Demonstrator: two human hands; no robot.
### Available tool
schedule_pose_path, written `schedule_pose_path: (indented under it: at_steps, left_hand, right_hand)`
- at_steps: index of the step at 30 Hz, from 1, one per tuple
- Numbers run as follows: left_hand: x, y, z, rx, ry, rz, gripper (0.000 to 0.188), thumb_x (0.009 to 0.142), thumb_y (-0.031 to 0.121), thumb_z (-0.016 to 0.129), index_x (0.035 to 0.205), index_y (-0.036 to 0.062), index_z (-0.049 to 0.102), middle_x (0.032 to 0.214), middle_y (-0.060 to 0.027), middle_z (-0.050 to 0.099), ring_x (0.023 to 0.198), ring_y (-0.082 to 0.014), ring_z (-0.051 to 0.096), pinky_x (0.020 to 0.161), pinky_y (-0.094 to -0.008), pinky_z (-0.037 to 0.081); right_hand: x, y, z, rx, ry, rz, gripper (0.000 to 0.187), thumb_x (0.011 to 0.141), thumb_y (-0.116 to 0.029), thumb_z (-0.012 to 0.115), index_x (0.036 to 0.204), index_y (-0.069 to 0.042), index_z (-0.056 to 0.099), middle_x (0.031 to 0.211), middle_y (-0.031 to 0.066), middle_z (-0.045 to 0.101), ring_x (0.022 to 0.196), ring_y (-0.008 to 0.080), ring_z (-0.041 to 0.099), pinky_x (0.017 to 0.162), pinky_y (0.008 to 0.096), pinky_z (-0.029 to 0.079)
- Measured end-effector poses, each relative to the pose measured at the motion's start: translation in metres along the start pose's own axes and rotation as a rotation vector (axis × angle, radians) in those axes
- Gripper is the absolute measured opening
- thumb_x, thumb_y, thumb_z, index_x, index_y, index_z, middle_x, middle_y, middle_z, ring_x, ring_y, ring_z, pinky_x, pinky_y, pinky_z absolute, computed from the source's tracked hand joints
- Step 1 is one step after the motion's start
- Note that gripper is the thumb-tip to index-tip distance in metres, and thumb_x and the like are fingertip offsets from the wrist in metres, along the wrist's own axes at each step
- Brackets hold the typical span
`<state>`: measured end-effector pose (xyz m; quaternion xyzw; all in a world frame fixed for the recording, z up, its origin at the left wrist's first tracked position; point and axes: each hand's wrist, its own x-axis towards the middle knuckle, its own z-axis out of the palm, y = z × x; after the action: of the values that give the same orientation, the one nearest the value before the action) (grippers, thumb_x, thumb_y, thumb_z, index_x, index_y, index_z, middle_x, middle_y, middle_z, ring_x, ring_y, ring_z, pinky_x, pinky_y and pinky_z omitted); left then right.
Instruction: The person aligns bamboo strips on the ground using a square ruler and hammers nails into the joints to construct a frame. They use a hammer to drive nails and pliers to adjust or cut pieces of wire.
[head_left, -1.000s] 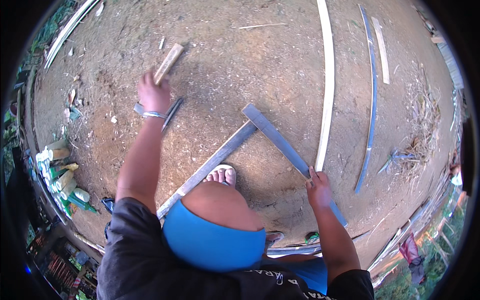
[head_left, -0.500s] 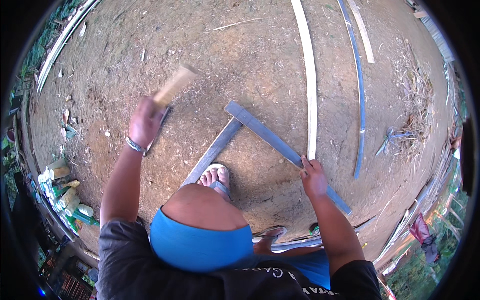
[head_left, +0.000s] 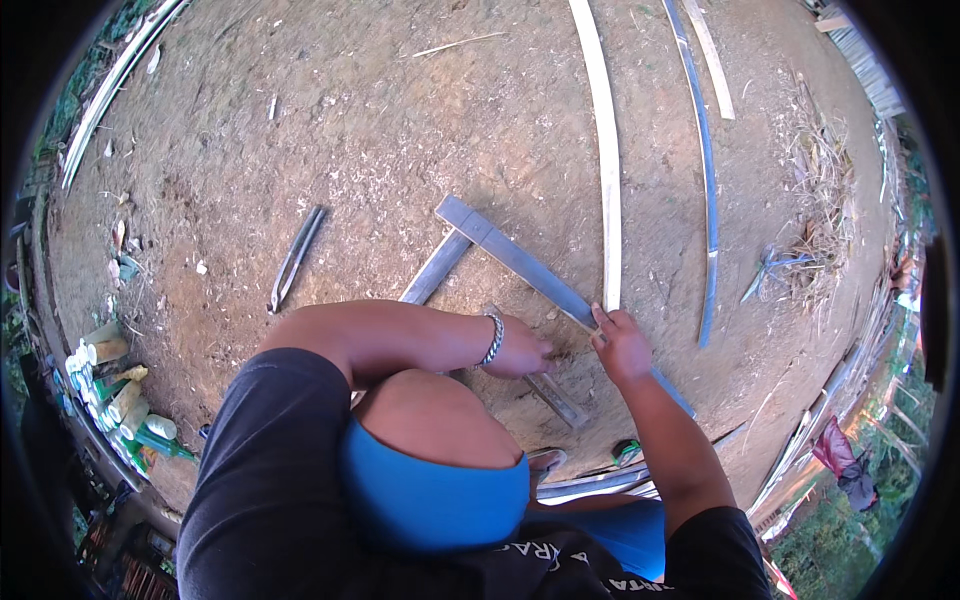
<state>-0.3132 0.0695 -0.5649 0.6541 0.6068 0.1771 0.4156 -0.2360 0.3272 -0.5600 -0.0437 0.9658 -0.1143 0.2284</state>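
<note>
My left hand (head_left: 515, 347) reaches across over my bent knee, closed around a short flat piece of wood (head_left: 560, 401); its middle is hidden under the palm. My right hand (head_left: 622, 345) grips a dark bamboo slat (head_left: 530, 268) with thumb and fingers. That slat lies slantwise on the ground, its far end crossing over a second dark slat (head_left: 437, 268) so that the two form an angle. My forearm and knee hide the second slat's near part. Left of them lie long-handled pincers (head_left: 297, 260) on the dirt.
A long pale strip (head_left: 607, 170) and a dark bamboo strip (head_left: 709, 200) stretch away on the right, with a shorter pale strip (head_left: 712, 62) beyond. Bottles (head_left: 130, 400) are heaped at the left. Dry grass (head_left: 820, 210) lies far right. A green round object (head_left: 626, 452) sits near my right forearm.
My left hand has swung from the far left, where it held the wooden piece raised, down and right over my knee. The pincers have come into full view. My right hand keeps its grip.
</note>
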Motion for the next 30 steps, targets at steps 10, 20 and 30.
schedule_pose_path:
  at_steps: [10,20,30]
  left_hand:
    - [-0.074,-0.060,-0.023,0.085,1.591,-0.837,0.028,0.089,0.020,0.071,0.115,0.0103,0.066,0.115,-0.0112,0.063,0.104,-0.0278,0.062,0.088,-0.0412,0.052]
    - [-0.119,-0.098,-0.010,-0.751,1.113,-1.010,0.034,0.097,0.035,0.065,0.102,0.0016,0.069,0.072,-0.0104,0.067,0.064,-0.0194,0.064,0.065,-0.0364,0.051]
    - [-0.122,-0.098,-0.014,-0.692,1.037,-1.020,0.035,0.098,0.037,0.064,0.101,0.0034,0.069,0.068,-0.0052,0.064,0.062,-0.0120,0.061,0.063,-0.0332,0.050]
  right_hand:
    - [-0.008,0.002,0.011,0.047,0.090,0.032,0.062,0.075,-0.014,0.081,0.134,-0.024,0.064,0.106,0.0047,0.057,0.100,0.0276,0.061,0.080,0.0425,0.057]
    - [-0.007,-0.004,0.008,-0.012,0.108,0.017,0.066,0.079,-0.019,0.079,0.141,-0.023,0.056,0.116,0.0063,0.057,0.110,0.0312,0.057,0.090,0.0478,0.052]
    - [-0.037,-0.075,0.034,0.026,-0.291,-0.017,0.067,0.094,-0.027,0.061,0.155,-0.025,0.033,0.128,0.0130,0.050,0.122,0.0363,0.051,0.101,0.0512,0.046]
